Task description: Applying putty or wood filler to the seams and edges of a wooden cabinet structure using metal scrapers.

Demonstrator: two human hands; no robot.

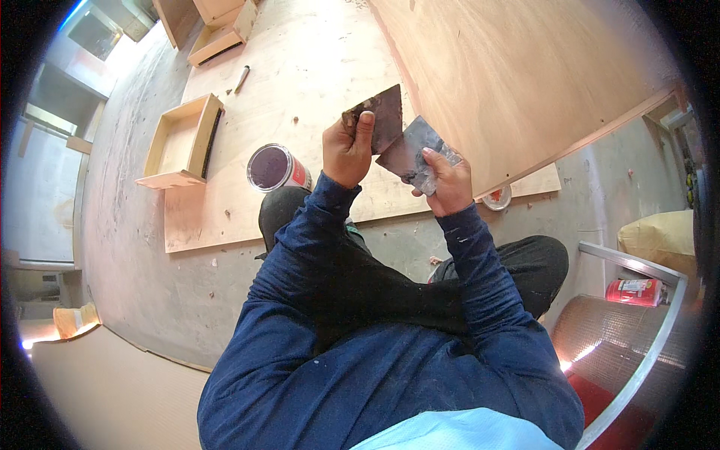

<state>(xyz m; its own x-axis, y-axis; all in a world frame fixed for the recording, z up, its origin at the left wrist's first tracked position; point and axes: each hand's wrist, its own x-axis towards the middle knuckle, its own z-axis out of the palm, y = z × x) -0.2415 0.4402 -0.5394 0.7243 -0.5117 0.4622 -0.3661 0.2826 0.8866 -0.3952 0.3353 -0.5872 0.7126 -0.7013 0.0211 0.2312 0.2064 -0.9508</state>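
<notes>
Grey concrete floor (124, 225) all round, pale wood sheet (196, 229) laid on it. Far left on the sheet's edge: shallow wooden drawer (174, 154), open side up, dark rail along its right side. More drawer boxes (216, 43) at top left, small pale-handled tool (242, 79) lying just below them. Next, open can (276, 169), dark purplish inside, just beside the left knee (281, 217).

Left hand (349, 154): closed on a dark brown flat plate (386, 118), thumb pressed on the near face, other fingers mostly hidden behind. Plate held tilted above the sheet.

Right hand (450, 182): closed on a grey smeared flat plate (420, 142), thumb on top, rest of the fingers curled beneath, partly hidden. The two plates meet or overlap at the edges; can't tell if they touch.

Right of that: small round container (496, 199) on the floor side, under the edge of a big wood panel (525, 82). Far right: beige sack (660, 238), red container (635, 292), metal frame (670, 322).
</notes>
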